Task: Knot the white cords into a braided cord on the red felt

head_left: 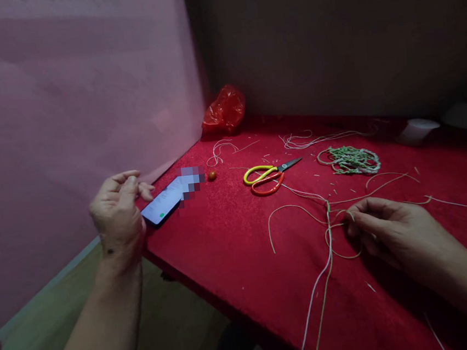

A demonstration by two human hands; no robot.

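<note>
My right hand (381, 229) pinches a thin greenish cord (344, 256) just right of a small knot (328, 207) where several cords meet. From the knot, pale and green cords run down over the table's front edge. My left hand (120, 202) is raised at the table's left edge beside a lit phone (165, 199), its thumb against the index finger and the other fingers curled; whether anything thin is between them cannot be made out. Scissors with yellow and red handles (267, 180) lie behind the knot, blades pointing right.
The red-covered table (223, 242) also bears a small brown bead (212, 175), a red plastic bag (226, 109), a bundle of green braided cord (351, 160), loose strings, clippings and a white cup (418, 129). A pale wall (78, 102) borders the left side.
</note>
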